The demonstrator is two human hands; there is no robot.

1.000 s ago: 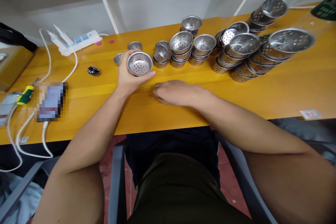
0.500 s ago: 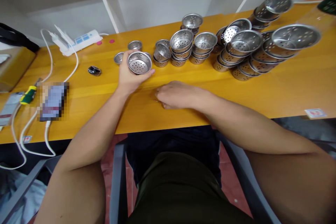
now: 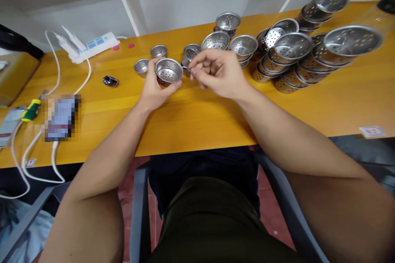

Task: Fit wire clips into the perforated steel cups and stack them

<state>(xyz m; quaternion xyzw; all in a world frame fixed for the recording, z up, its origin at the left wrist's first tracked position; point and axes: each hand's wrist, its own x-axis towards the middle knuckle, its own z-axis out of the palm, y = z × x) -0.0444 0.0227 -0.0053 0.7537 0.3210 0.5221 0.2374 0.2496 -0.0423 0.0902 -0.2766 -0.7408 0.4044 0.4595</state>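
My left hand (image 3: 152, 88) grips a perforated steel strainer cup (image 3: 168, 71) from below, its open mouth facing me, just above the yellow wooden table (image 3: 200, 119). My right hand (image 3: 217, 73) is raised right beside the cup, its fingertips pinched together near the cup's rim; what they hold is too small to make out. Behind both hands stand small stacks of the same steel cups (image 3: 216, 41), and a big pile of larger strainer cups (image 3: 293, 55) lies at the right.
Two small steel cups (image 3: 142, 65) sit left of the held cup. A white power strip (image 3: 92, 45) with cables, a small dark object (image 3: 110, 81), a phone (image 3: 60, 117) and a green-yellow screwdriver (image 3: 30, 111) lie at the left. White shelving stands behind the table.
My right hand has lifted off the table and moved up to the cup's rim, fingers pinched. My left hand has tilted the cup slightly and kept hold of it.
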